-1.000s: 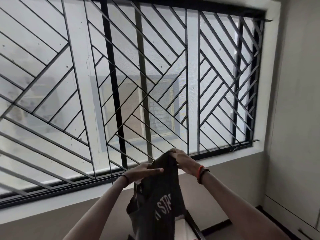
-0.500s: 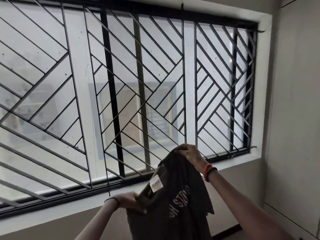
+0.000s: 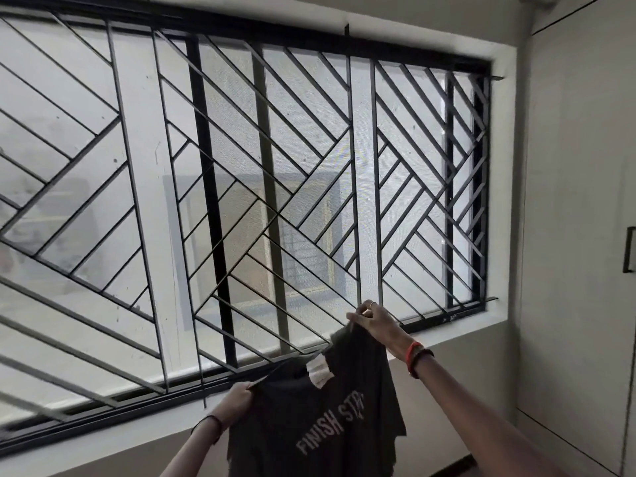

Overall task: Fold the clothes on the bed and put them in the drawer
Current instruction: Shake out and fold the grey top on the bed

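Our left hand (image 3: pixel 237 399) and right hand (image 3: pixel 377 323) have drawn apart since a moment ago, spreading the dark grey printed cotton T-shirt (image 3: pixel 309 425) at lower centre. Each pinches a shoulder; we should level both and pull the cloth taut before folding.

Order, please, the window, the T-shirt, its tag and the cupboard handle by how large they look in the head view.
1. window, by far the largest
2. T-shirt, cut off at the bottom edge
3. tag and handle: alike in size; the handle is cut off at the right edge, so unranked
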A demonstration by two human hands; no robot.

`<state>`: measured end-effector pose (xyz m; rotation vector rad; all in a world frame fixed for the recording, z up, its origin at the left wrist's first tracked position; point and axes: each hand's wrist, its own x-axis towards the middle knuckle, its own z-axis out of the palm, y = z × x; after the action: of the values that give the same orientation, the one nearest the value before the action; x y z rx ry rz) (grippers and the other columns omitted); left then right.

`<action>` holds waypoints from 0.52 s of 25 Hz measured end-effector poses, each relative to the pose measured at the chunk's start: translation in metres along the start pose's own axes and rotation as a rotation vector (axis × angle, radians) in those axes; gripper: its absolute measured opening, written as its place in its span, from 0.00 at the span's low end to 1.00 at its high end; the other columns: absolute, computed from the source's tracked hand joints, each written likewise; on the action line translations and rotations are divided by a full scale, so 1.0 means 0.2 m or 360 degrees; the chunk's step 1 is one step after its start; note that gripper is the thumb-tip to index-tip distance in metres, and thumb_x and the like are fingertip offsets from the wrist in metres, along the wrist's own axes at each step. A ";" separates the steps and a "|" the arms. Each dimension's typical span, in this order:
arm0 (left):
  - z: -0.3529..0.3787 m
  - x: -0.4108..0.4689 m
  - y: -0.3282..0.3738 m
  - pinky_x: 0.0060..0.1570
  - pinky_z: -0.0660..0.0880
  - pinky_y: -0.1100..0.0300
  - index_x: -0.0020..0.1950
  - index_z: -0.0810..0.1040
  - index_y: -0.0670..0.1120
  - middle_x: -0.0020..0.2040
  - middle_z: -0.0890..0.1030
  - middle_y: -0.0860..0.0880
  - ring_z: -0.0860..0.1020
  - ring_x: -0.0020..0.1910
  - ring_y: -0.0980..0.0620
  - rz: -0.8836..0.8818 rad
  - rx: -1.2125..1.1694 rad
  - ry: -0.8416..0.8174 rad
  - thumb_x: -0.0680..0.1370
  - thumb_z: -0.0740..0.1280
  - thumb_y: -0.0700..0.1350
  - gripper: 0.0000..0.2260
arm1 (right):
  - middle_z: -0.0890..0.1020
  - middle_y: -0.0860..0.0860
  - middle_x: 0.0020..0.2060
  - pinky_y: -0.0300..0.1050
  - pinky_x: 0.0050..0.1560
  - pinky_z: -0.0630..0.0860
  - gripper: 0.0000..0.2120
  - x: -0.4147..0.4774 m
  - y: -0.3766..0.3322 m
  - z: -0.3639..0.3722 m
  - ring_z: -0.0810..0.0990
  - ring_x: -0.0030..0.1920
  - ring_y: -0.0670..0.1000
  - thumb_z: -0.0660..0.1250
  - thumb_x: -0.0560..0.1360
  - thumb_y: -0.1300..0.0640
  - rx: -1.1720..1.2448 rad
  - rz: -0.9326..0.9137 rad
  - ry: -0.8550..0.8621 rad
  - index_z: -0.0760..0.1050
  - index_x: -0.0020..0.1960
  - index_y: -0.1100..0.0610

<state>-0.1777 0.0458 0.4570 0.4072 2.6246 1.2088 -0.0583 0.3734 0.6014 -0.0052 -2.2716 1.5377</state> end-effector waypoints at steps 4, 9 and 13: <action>-0.04 -0.23 0.30 0.30 0.67 0.65 0.34 0.78 0.46 0.27 0.77 0.54 0.72 0.27 0.61 0.0096 -0.0098 0.0294 0.76 0.65 0.39 0.10 | 0.74 0.52 0.33 0.35 0.33 0.64 0.15 0.00 0.06 -0.02 0.68 0.33 0.46 0.78 0.65 0.53 -0.0193 -0.0034 -0.0236 0.72 0.36 0.53; -0.11 -0.23 0.32 0.37 0.69 0.60 0.40 0.82 0.37 0.36 0.80 0.46 0.75 0.38 0.53 0.0102 -0.0256 0.0383 0.74 0.67 0.36 0.06 | 0.80 0.47 0.35 0.35 0.40 0.70 0.16 -0.05 0.08 -0.05 0.75 0.37 0.41 0.79 0.62 0.45 -0.0395 0.0080 -0.0687 0.81 0.42 0.55; -0.15 -0.23 0.29 0.40 0.71 0.58 0.43 0.83 0.34 0.37 0.81 0.46 0.76 0.40 0.52 0.0079 -0.0338 0.0393 0.65 0.65 0.46 0.17 | 0.77 0.42 0.29 0.34 0.36 0.66 0.12 -0.06 0.08 -0.07 0.72 0.32 0.39 0.79 0.62 0.46 -0.0576 0.0076 -0.0952 0.80 0.36 0.52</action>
<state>-0.1351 0.0458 0.5251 0.3020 2.6578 1.6294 -0.0457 0.3893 0.5864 0.3444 -3.0091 1.2377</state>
